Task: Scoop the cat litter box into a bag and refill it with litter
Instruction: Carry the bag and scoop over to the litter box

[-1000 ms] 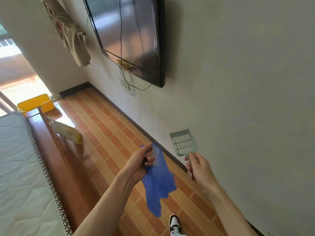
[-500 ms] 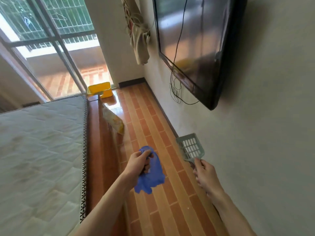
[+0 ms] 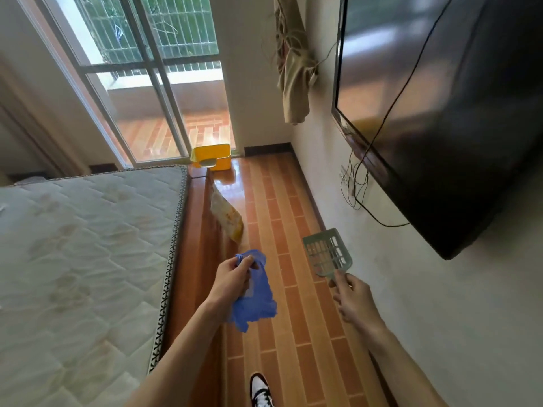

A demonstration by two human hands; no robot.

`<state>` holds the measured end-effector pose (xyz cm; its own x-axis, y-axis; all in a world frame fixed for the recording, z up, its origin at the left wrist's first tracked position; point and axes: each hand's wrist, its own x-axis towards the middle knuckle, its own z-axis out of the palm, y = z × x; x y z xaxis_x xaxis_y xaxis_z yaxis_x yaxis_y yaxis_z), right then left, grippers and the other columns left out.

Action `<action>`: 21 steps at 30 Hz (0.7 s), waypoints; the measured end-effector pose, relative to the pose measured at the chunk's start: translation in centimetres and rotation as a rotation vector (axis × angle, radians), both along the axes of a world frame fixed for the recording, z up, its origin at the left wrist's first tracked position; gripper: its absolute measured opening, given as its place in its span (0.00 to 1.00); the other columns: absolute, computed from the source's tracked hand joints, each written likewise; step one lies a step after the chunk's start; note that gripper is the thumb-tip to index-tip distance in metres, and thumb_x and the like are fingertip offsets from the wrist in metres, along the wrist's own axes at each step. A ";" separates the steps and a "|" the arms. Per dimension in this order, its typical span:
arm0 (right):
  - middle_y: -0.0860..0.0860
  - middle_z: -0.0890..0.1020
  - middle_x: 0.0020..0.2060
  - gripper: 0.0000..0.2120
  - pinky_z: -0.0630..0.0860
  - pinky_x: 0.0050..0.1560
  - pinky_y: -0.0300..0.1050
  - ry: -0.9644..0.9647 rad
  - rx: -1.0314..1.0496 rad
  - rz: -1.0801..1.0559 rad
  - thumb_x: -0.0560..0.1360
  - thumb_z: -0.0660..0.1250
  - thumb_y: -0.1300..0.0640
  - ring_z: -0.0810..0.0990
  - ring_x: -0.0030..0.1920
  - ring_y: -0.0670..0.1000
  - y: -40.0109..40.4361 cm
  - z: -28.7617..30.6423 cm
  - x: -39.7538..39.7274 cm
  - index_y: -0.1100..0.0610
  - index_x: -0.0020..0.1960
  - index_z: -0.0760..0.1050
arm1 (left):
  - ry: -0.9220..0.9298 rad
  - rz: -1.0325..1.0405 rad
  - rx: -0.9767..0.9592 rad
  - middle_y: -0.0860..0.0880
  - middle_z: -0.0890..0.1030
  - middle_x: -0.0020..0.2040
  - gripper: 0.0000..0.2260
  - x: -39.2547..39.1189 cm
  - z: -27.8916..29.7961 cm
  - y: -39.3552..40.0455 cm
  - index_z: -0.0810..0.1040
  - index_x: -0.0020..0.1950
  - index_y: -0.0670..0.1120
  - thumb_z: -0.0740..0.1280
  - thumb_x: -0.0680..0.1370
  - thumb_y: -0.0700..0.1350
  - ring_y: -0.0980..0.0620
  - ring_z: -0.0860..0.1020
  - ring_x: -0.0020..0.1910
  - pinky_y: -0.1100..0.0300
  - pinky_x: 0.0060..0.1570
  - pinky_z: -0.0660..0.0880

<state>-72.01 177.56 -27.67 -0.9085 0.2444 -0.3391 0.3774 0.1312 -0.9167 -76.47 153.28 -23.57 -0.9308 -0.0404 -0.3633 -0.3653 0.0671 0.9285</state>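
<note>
**Changes since the earlier views**

View: swung up and left; the sliding glass door [image 3: 152,83] and more of the mattress [image 3: 85,245] have come into sight. Blue bag [image 3: 255,292]: hung long below the left hand [image 3: 232,282], now bunched shorter against it. Yellow litter box [image 3: 211,160]: formerly far left, now ahead of both hands. Scoop [image 3: 326,253]: now tilted rightward above the right hand [image 3: 354,298].

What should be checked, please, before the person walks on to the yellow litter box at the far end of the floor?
1. Scoop held in right hand: ok.
2. Blue bag gripped by left hand: ok.
3. Bag opened for scooping: not ok, bunched.
4. Yellow litter box in sight by the glass door: ok.
5. Litter bag leaning on the bed frame near the path: ok.
6. Litter box contents: cannot tell.
</note>
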 end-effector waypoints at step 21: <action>0.45 0.74 0.34 0.18 0.64 0.25 0.35 -0.005 -0.004 0.004 0.84 0.57 0.44 0.70 0.29 0.41 -9.0 1.4 -30.1 0.56 0.52 0.78 | 0.047 0.000 -0.076 0.51 0.66 0.26 0.13 -31.4 -2.8 -7.9 0.73 0.42 0.41 0.63 0.85 0.45 0.54 0.64 0.22 0.62 0.25 0.64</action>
